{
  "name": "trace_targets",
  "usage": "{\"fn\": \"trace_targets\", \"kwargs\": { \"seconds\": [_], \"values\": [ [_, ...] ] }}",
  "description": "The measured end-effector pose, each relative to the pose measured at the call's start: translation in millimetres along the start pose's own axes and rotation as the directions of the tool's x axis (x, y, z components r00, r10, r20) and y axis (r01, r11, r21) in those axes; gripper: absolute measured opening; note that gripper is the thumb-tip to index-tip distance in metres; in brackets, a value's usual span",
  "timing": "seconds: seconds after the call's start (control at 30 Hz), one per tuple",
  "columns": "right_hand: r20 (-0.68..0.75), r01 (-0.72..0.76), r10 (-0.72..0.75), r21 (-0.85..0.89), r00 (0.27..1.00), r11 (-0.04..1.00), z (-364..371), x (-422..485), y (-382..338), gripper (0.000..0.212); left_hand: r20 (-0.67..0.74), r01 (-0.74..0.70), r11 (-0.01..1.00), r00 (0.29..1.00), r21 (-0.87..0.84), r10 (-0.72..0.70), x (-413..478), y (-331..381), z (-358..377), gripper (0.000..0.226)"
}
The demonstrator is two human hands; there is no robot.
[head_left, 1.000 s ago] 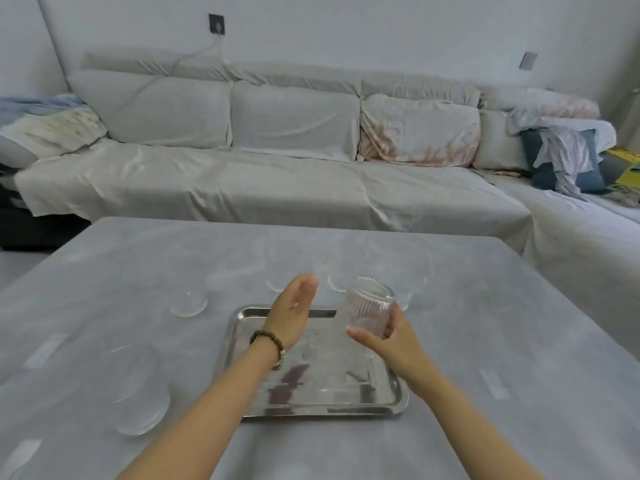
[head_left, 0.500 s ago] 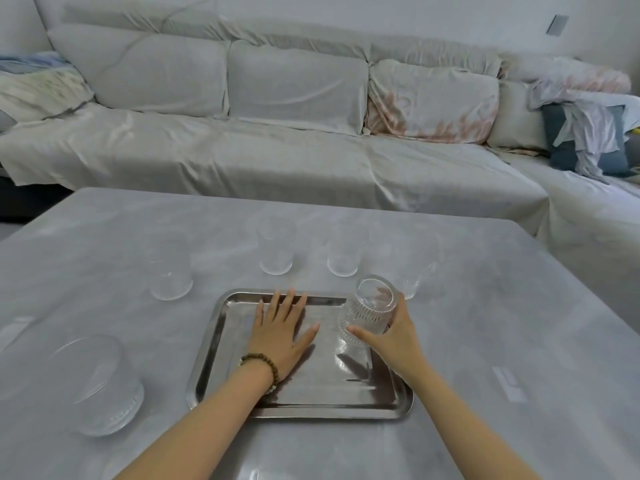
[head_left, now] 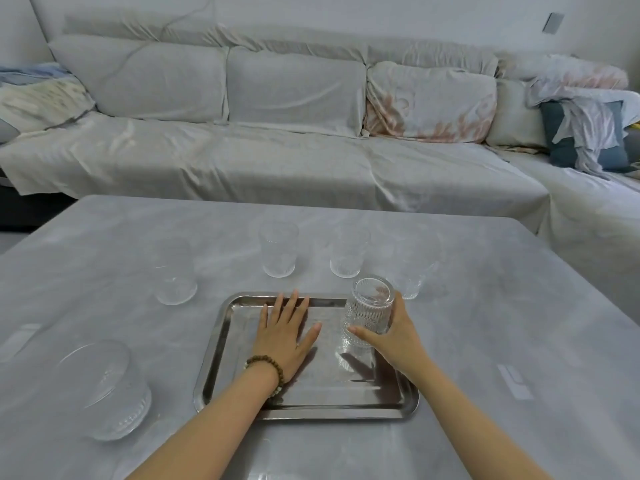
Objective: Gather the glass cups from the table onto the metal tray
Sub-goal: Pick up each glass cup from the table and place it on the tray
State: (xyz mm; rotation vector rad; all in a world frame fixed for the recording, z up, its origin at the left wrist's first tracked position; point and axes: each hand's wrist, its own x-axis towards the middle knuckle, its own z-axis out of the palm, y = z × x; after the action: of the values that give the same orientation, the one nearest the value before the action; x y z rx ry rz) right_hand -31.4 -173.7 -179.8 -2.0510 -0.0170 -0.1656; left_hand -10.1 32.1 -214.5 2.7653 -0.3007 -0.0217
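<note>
A shiny metal tray (head_left: 221,368) lies on the grey table in front of me. My left hand (head_left: 285,337) rests flat on the tray's left half, fingers spread, holding nothing. My right hand (head_left: 394,336) grips a ribbed glass cup (head_left: 369,311) standing upside down on the tray's right side. Several more glass cups stand on the table: one (head_left: 278,249) and another (head_left: 348,252) beyond the tray, a third (head_left: 410,273) just behind my right hand, one at the left (head_left: 173,271), and a large one near the front left (head_left: 110,389).
The grey table (head_left: 502,289) has white tape marks at the left (head_left: 20,337) and right (head_left: 516,381). A long grey sofa (head_left: 242,161) with cushions and heaped clothes (head_left: 588,129) runs behind the table and along the right side.
My left hand came down from the air to lie flat on the tray. My right hand lowered the ribbed cup onto the tray. The view tilted downward.
</note>
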Motion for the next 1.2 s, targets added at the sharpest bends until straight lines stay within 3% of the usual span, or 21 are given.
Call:
{"fn": "trace_targets", "kwargs": {
  "seconds": [0.1, 0.2, 0.4, 0.53, 0.67, 0.8, 0.93, 1.2],
  "values": [
    [0.04, -0.005, 0.005, 0.014, 0.999, 1.0, -3.2, -2.5, -4.9, 0.091, 0.002, -0.006, 0.999, 1.0, -0.039, 0.006, 0.1, -1.0, -1.0, 0.107],
    [0.036, -0.014, 0.011, 0.077, 0.999, 0.997, -16.8, -1.1, -21.6, 0.096, -0.022, -0.017, 0.987, 1.0, -0.162, 0.013, -0.5, 1.7, -14.9, 0.092],
    [0.01, 0.046, -0.048, 0.156, 0.999, 0.987, -49.3, 35.8, -69.7, 0.082, -0.233, -0.088, 0.945, 0.972, -0.316, 0.013, 19.2, 2.6, -63.0, 0.074],
    [0.032, 0.053, -0.056, 0.107, 0.998, 0.993, -40.8, 75.6, -81.0, 0.074, -0.333, -0.114, 0.959, 0.943, -0.26, 0.022, 50.2, -5.7, -87.7, 0.073],
    [0.074, -0.026, 0.024, 0.033, 0.997, 0.999, -19.4, 116.9, -71.8, 0.083, -0.29, -0.052, 0.979, 0.957, -0.198, -0.008, 87.6, -11.4, -95.7, 0.064],
    [0.067, -0.08, 0.08, 0.001, 0.995, 0.997, 0.0, 144.8, -60.6, 0.088, -0.228, 0.034, 0.967, 0.969, -0.253, -0.094, 113.3, -17.5, -85.2, 0.067],
    [0.049, -0.108, 0.109, -0.023, 0.993, 0.994, 12.1, 161.2, -48.3, 0.092, -0.251, 0.059, 0.955, 0.958, -0.292, -0.136, 127.8, -17.9, -78.9, 0.074],
    [-0.021, -0.118, 0.116, -0.138, 0.993, 0.983, 12.1, 166.0, -47.9, 0.089, -0.282, 0.078, 0.958, 0.946, -0.274, -0.158, 132.8, -19.0, -73.6, 0.067]
  ]
}}
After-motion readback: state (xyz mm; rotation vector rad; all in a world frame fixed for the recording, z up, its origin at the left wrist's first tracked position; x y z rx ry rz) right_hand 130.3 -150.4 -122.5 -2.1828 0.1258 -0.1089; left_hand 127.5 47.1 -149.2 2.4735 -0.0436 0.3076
